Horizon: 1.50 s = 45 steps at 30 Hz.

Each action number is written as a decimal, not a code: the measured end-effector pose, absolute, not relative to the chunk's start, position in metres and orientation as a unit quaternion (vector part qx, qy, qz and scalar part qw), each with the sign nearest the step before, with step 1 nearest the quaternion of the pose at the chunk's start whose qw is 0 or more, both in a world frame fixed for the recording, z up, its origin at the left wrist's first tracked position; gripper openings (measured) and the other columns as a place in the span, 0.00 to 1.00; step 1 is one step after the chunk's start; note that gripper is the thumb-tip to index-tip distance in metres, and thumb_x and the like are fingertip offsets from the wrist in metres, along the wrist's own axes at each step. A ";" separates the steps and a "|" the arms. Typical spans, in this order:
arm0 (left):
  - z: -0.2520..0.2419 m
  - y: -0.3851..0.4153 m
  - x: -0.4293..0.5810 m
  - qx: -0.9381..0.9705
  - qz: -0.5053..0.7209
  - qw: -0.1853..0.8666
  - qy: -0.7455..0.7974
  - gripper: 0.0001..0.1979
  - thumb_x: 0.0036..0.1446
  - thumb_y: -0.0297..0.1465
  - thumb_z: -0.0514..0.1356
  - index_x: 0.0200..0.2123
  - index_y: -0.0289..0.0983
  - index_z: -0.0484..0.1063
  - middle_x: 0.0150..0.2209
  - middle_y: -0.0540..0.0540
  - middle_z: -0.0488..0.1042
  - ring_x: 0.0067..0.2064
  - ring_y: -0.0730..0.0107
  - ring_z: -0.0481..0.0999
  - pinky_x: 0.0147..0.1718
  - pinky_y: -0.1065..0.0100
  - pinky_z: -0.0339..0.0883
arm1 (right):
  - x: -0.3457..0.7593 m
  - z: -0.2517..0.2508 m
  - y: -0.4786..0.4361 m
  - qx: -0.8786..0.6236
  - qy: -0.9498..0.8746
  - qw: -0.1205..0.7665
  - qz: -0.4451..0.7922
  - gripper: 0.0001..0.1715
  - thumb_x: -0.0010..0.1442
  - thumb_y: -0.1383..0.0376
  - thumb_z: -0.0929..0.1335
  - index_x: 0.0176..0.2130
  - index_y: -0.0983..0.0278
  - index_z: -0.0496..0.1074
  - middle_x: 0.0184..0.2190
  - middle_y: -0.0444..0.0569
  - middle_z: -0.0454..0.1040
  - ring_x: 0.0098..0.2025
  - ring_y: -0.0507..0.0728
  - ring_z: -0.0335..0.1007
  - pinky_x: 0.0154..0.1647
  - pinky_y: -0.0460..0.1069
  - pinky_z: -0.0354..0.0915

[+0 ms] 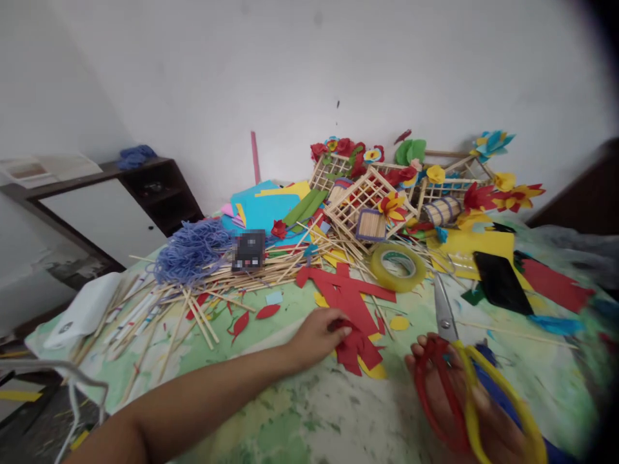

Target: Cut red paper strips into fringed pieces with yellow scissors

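- My left grip (316, 338) is closed, thumb against fingers, on a small folded bit of red paper (360, 354), just right of the frame's centre.
- The red paper lies there in flat matte strips and ragged offcuts, crossing one another, with yellow scraps (400, 323) around and under them.
- My right grip (491, 419), lower right, is curled through the loops of the scissors (445, 320) — one handle red, one yellow, silver blade pointing up the frame.
- The worktop (300, 415) wears a cover blotched in pale green and white, with dark flecks along the lower middle.
- Across its left half spread thin sticks (285, 264), a tangle of blue-violet yarn (191, 252) and a white roll (84, 309).
- A roll of clear yellowish tape (414, 269) sits right of centre; stick frames (370, 200) and paper flowers crowd behind it.
- Beyond stands a plain white wall (203, 84) — and, at left, a dark-topped cabinet (97, 216) with pale doors.
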<state>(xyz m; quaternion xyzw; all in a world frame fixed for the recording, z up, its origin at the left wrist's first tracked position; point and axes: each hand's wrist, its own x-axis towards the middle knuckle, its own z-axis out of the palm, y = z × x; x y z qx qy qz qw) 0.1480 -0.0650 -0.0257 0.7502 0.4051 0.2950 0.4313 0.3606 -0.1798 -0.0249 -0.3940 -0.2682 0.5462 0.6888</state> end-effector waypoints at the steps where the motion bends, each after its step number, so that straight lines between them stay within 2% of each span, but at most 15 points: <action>1: -0.027 -0.065 0.148 0.728 0.307 0.463 0.402 0.09 0.52 0.33 0.57 0.33 0.34 0.72 0.30 0.46 0.72 0.32 0.69 0.70 0.34 0.70 0.62 | 0.355 -0.021 -0.182 -0.393 -0.253 0.691 0.551 0.23 0.50 0.54 0.65 0.47 0.54 0.70 0.46 0.49 0.73 0.46 0.61 0.70 0.46 0.57 0.67; 5: -0.031 -0.064 0.150 0.655 0.347 0.531 0.411 0.11 0.50 0.36 0.59 0.33 0.34 0.71 0.30 0.47 0.72 0.32 0.70 0.69 0.31 0.71 0.62 | 0.337 -0.004 -0.182 -0.363 -0.192 0.698 0.586 0.32 0.48 0.43 0.63 0.47 0.58 0.71 0.43 0.52 0.73 0.45 0.62 0.69 0.50 0.60 0.63; 8: -0.030 -0.065 0.151 0.606 0.360 0.575 0.415 0.12 0.50 0.38 0.59 0.30 0.34 0.70 0.25 0.50 0.68 0.27 0.74 0.66 0.27 0.73 0.60 | 0.334 0.004 -0.177 -0.395 -0.195 0.679 0.587 0.31 0.56 0.45 0.57 0.50 0.57 0.68 0.41 0.51 0.73 0.42 0.59 0.70 0.48 0.58 0.64; 11: -0.026 -0.067 0.151 0.575 0.361 0.609 0.410 0.13 0.51 0.39 0.59 0.29 0.34 0.69 0.22 0.52 0.65 0.24 0.77 0.63 0.24 0.75 0.58 | 0.336 0.005 -0.175 -0.454 -0.283 0.645 0.546 0.35 0.57 0.44 0.55 0.53 0.61 0.65 0.36 0.54 0.73 0.38 0.60 0.70 0.42 0.57 0.66; 15: -0.022 -0.069 0.152 0.548 0.374 0.623 0.415 0.14 0.49 0.40 0.60 0.29 0.34 0.69 0.23 0.52 0.66 0.23 0.77 0.64 0.23 0.75 0.59 | 0.334 -0.004 -0.182 -0.525 -0.412 0.591 0.453 0.33 0.58 0.47 0.56 0.54 0.62 0.64 0.31 0.52 0.73 0.34 0.60 0.69 0.35 0.55 0.66; 17: -0.022 -0.070 0.152 0.532 0.378 0.630 0.421 0.14 0.48 0.40 0.62 0.30 0.34 0.69 0.25 0.51 0.68 0.25 0.76 0.65 0.24 0.75 0.60 | 0.333 -0.009 -0.186 -0.562 -0.466 0.552 0.403 0.30 0.59 0.48 0.56 0.53 0.60 0.65 0.32 0.52 0.73 0.38 0.60 0.69 0.39 0.56 0.66; 21: -0.024 -0.072 0.153 0.510 0.397 0.636 0.422 0.14 0.46 0.39 0.63 0.31 0.34 0.69 0.26 0.51 0.69 0.26 0.76 0.67 0.25 0.75 0.61 | 0.334 -0.012 -0.187 -0.598 -0.573 0.480 0.290 0.26 0.60 0.50 0.57 0.50 0.60 0.67 0.40 0.52 0.71 0.47 0.61 0.64 0.49 0.58 0.60; 24: -0.027 -0.072 0.154 0.496 0.412 0.636 0.423 0.13 0.45 0.37 0.65 0.30 0.34 0.69 0.26 0.52 0.70 0.26 0.77 0.67 0.26 0.74 0.62 | 0.335 -0.012 -0.187 -0.610 -0.601 0.448 0.257 0.25 0.60 0.51 0.57 0.47 0.63 0.68 0.34 0.51 0.71 0.40 0.59 0.67 0.43 0.55 0.63; 27: -0.029 -0.073 0.156 0.474 0.413 0.657 0.416 0.14 0.43 0.36 0.66 0.31 0.34 0.69 0.28 0.51 0.71 0.28 0.76 0.69 0.28 0.72 0.65 | 0.332 -0.011 -0.187 -0.610 -0.570 0.455 0.309 0.23 0.60 0.53 0.58 0.46 0.64 0.67 0.28 0.47 0.71 0.30 0.55 0.67 0.34 0.51 0.65; 30: -0.029 -0.075 0.158 0.452 0.415 0.673 0.413 0.15 0.42 0.35 0.66 0.32 0.35 0.68 0.28 0.52 0.70 0.27 0.76 0.70 0.29 0.71 0.67 | 0.328 -0.011 -0.186 -0.595 -0.526 0.472 0.384 0.22 0.58 0.53 0.61 0.48 0.64 0.64 0.28 0.46 0.72 0.25 0.53 0.67 0.28 0.48 0.65; 33: -0.029 -0.077 0.160 0.470 0.404 0.663 0.419 0.14 0.42 0.32 0.66 0.32 0.35 0.68 0.27 0.52 0.70 0.25 0.78 0.68 0.26 0.74 0.65 | 0.326 -0.011 -0.184 -0.585 -0.478 0.489 0.436 0.28 0.53 0.55 0.66 0.51 0.63 0.60 0.30 0.45 0.71 0.20 0.50 0.64 0.20 0.46 0.63; 35: -0.028 -0.078 0.160 0.484 0.405 0.656 0.414 0.13 0.42 0.31 0.66 0.32 0.35 0.68 0.28 0.51 0.70 0.27 0.78 0.68 0.26 0.75 0.63 | 0.327 -0.010 -0.182 -0.589 -0.475 0.490 0.433 0.30 0.51 0.56 0.68 0.50 0.63 0.60 0.30 0.44 0.70 0.20 0.49 0.62 0.20 0.46 0.62; 37: -0.028 -0.078 0.160 0.489 0.415 0.649 0.409 0.14 0.42 0.30 0.66 0.34 0.35 0.69 0.31 0.50 0.70 0.31 0.76 0.69 0.28 0.76 0.63 | 0.330 -0.009 -0.181 -0.616 -0.504 0.474 0.376 0.30 0.48 0.56 0.70 0.49 0.63 0.63 0.29 0.44 0.69 0.24 0.51 0.64 0.24 0.46 0.63; 40: -0.028 -0.077 0.159 0.488 0.428 0.645 0.404 0.16 0.40 0.29 0.66 0.35 0.36 0.68 0.34 0.49 0.70 0.35 0.74 0.70 0.30 0.76 0.64 | 0.333 -0.008 -0.179 -0.668 -0.580 0.390 0.258 0.26 0.48 0.56 0.70 0.47 0.61 0.67 0.30 0.46 0.69 0.30 0.54 0.65 0.30 0.48 0.63; 45: -0.026 -0.077 0.158 0.480 0.420 0.659 0.398 0.19 0.42 0.29 0.66 0.40 0.36 0.66 0.34 0.49 0.68 0.34 0.75 0.70 0.30 0.75 0.64 | 0.335 -0.003 -0.180 -0.697 -0.645 0.271 0.161 0.22 0.50 0.57 0.67 0.46 0.60 0.68 0.29 0.47 0.70 0.29 0.55 0.66 0.29 0.48 0.60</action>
